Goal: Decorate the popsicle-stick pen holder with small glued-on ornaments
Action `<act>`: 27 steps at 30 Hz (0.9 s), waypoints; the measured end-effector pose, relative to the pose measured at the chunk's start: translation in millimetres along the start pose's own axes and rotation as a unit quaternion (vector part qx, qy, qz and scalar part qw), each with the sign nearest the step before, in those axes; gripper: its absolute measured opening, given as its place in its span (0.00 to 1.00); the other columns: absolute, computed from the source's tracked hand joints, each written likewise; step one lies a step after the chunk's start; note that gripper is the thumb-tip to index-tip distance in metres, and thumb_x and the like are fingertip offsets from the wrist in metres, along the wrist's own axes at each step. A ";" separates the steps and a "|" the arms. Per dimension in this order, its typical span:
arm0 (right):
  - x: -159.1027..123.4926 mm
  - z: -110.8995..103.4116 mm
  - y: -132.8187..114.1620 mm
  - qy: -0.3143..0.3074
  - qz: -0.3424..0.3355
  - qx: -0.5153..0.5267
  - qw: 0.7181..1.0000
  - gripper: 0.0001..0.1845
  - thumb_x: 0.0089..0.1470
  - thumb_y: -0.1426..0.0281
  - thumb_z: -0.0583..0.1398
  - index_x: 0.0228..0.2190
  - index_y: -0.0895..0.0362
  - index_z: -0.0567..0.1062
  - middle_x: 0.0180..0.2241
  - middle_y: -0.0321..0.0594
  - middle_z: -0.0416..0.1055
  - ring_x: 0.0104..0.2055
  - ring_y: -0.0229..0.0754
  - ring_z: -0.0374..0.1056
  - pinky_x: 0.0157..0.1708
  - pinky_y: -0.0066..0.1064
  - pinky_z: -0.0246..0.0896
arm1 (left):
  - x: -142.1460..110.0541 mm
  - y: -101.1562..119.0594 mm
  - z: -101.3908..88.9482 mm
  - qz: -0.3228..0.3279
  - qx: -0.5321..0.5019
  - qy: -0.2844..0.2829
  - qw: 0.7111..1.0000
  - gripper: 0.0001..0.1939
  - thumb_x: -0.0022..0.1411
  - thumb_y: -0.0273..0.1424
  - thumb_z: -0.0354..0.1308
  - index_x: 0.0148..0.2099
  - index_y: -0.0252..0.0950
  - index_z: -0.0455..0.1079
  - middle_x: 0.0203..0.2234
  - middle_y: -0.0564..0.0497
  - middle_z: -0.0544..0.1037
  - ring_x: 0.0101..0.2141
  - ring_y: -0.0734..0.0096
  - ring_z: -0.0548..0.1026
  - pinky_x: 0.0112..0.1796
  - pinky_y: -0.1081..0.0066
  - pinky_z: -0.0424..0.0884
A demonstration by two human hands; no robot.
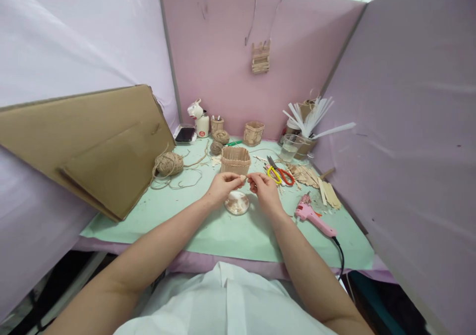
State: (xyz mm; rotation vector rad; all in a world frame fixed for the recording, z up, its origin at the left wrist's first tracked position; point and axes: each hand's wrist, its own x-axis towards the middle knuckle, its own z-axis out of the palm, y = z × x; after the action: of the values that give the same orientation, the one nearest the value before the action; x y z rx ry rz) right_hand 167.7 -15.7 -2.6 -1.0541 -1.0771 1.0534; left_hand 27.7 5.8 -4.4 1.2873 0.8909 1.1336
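Observation:
My left hand [224,186] is closed in a pinch on a small pale piece [243,178] that looks like a bit of thin wood. Fingertip to fingertip with it, my right hand [265,190] is also pinched; what it grips is too small to make out. Both hands hover over a round white lid-like disc [237,204] with brown smears. Just behind them stands a basket [235,163] with wooden slat walls and a twisted rim.
At right lie a pink glue gun [316,219], scissors [279,171] with yellow and red handles, and wood strips [328,194]. Behind are a plastic cup [289,148], white sticks [310,119] and a second basket [253,134]. A twine ball [169,164] and cardboard [111,151] are at left.

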 end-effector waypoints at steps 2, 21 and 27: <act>-0.6 -0.2 -1.7 -0.006 -0.007 -0.032 0.999 0.12 0.43 0.61 0.62 0.25 0.58 0.74 0.21 0.33 0.66 0.21 0.33 0.55 0.22 0.26 0.50 | -0.7 0.6 0.8 -0.008 0.002 -0.001 1.000 0.18 0.43 0.43 0.67 0.29 0.32 0.75 0.24 0.47 0.77 0.26 0.73 0.70 0.31 0.71 0.66; -4.0 -3.7 -0.1 -0.054 -0.080 -0.185 0.978 0.11 0.48 0.63 0.59 0.28 0.58 0.75 0.28 0.39 0.73 0.30 0.39 0.65 0.33 0.30 0.59 | -3.3 9.2 -7.8 -0.024 0.149 -0.029 0.988 0.14 0.47 0.39 0.62 0.29 0.31 0.74 0.22 0.50 0.74 0.25 0.74 0.69 0.26 0.74 0.61; -5.3 -3.1 -0.9 -0.047 -0.085 -0.191 0.977 0.10 0.48 0.63 0.59 0.26 0.57 0.75 0.25 0.37 0.72 0.28 0.38 0.64 0.32 0.30 0.58 | -4.5 10.2 -6.8 -0.031 0.157 -0.020 0.987 0.13 0.48 0.37 0.61 0.33 0.32 0.74 0.24 0.49 0.75 0.24 0.74 0.69 0.25 0.74 0.62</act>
State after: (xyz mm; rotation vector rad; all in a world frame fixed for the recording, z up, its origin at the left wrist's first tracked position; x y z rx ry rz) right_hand 170.0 -21.4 -3.0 -1.1978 -1.4606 0.7807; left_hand 18.7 2.5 4.5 1.5198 1.1026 0.9391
